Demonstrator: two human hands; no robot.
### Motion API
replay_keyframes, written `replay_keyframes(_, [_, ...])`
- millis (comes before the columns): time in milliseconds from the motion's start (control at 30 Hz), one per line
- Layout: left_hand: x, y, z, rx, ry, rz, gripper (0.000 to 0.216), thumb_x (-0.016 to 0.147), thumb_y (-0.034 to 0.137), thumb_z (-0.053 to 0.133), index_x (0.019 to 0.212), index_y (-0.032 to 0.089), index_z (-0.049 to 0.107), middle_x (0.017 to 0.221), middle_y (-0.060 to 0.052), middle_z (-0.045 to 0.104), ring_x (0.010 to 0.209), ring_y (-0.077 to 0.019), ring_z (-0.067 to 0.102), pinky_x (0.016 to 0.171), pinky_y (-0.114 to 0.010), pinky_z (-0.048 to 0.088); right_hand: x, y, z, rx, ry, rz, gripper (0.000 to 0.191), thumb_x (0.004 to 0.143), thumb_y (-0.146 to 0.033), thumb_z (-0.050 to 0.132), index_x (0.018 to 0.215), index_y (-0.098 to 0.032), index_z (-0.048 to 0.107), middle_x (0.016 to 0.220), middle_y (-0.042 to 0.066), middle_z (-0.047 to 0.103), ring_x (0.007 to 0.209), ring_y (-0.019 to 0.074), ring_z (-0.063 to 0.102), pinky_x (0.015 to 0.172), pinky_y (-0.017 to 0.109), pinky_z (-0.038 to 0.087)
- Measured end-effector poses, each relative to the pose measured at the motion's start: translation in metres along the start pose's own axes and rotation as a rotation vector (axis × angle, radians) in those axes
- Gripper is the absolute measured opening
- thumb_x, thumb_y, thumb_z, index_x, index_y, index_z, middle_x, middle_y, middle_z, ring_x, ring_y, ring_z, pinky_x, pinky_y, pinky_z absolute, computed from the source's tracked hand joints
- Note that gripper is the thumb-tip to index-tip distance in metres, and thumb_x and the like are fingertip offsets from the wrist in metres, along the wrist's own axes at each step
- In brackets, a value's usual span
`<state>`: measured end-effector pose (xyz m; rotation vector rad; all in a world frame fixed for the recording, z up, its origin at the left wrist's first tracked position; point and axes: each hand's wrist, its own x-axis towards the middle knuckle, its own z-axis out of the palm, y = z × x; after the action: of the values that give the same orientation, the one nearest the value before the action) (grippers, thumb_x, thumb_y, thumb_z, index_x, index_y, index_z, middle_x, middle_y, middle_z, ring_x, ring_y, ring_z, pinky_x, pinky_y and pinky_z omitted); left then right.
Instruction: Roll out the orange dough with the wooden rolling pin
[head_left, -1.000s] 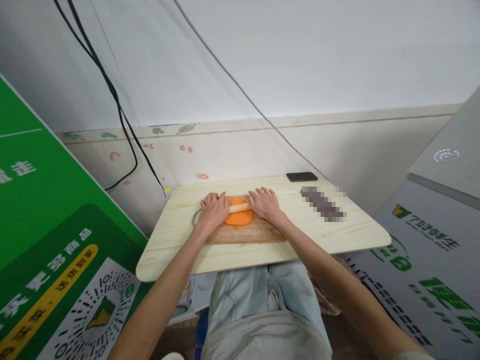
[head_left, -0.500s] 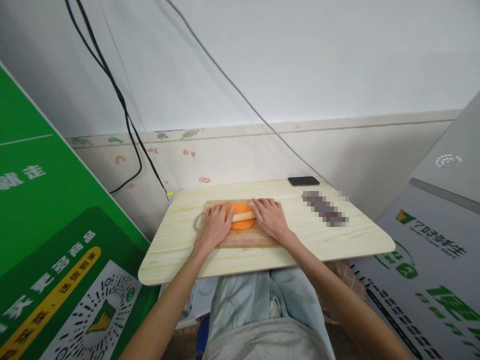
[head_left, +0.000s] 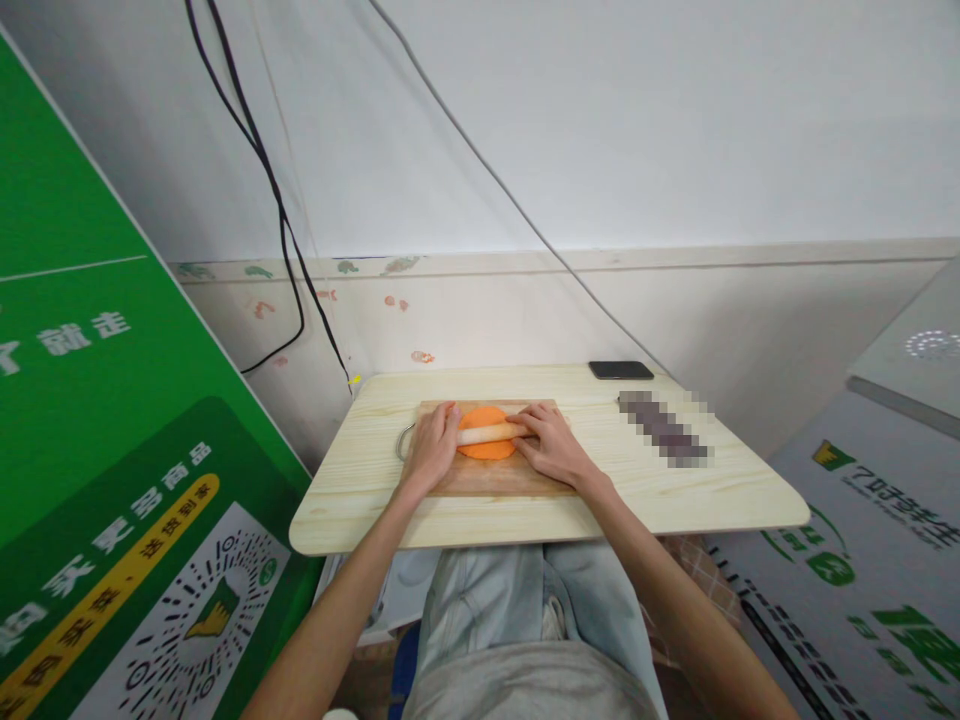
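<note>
A pale wooden rolling pin [head_left: 484, 434] lies across a flat, round sheet of orange dough [head_left: 486, 452]. Under the dough is a wooden cutting board [head_left: 480, 484] with a metal loop handle at its left side. The pin's left end is in my left hand [head_left: 433, 444], whose fingers close over it. At the other end, my right hand [head_left: 551, 440] grips the pin with bent fingers and the thumb on the near side. Both pin ends are mostly covered by the hands.
The board rests on a light wood-grain table [head_left: 360, 500]. Toward the back right lies a black phone [head_left: 621, 370], with a blurred-out dark object [head_left: 664, 428] nearer. A green panel [head_left: 150, 400] stands at left, a grey printed panel [head_left: 862, 500] at right. Cables [head_left: 281, 200] hang along the wall.
The fingers of my right hand have gone from lying flatter over the pin to curling round its end. My left hand has also closed more. The whole view has shifted slightly.
</note>
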<state>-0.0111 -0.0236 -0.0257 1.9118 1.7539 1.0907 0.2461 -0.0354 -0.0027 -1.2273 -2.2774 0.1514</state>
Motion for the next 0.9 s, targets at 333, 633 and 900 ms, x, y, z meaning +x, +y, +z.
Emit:
replay_keyframes(333, [0.000, -0.001, 0.002, -0.028, 0.021, -0.008, 0.047, 0.114, 0.047, 0.036, 0.139, 0.021, 0.067, 0.140, -0.012, 0.076, 0.137, -0.0285, 0.066, 0.120, -0.046, 0.048, 0.006, 0.002, 0.007, 0.036, 0.039, -0.065, 0.037, 0.113, -0.032, 0.048, 0.132, -0.025, 0.079, 0.128, 0.013, 0.075, 0.122, 0.0282, 0.067, 0.108, 0.047, 0.052])
replay_keyframes(633, [0.000, -0.004, 0.002, -0.126, 0.054, -0.027, 0.045, 0.116, 0.046, 0.033, 0.135, 0.024, 0.067, 0.137, -0.010, 0.076, 0.134, -0.0254, 0.067, 0.120, -0.044, 0.049, 0.012, -0.001, 0.010, -0.069, -0.066, -0.091, 0.037, 0.112, -0.031, 0.056, 0.145, -0.025, 0.073, 0.137, 0.013, 0.074, 0.129, 0.0284, 0.064, 0.113, 0.048, 0.047])
replay_keyframes(900, [0.003, -0.005, 0.002, -0.230, 0.201, -0.080, 0.031, 0.111, 0.040, 0.044, 0.123, 0.023, 0.067, 0.125, -0.010, 0.078, 0.122, -0.0247, 0.072, 0.112, -0.040, 0.054, 0.034, -0.044, 0.005, -0.172, -0.154, -0.112, 0.045, 0.115, -0.041, 0.051, 0.151, -0.020, 0.068, 0.143, 0.014, 0.072, 0.133, 0.0281, 0.062, 0.117, 0.044, 0.045])
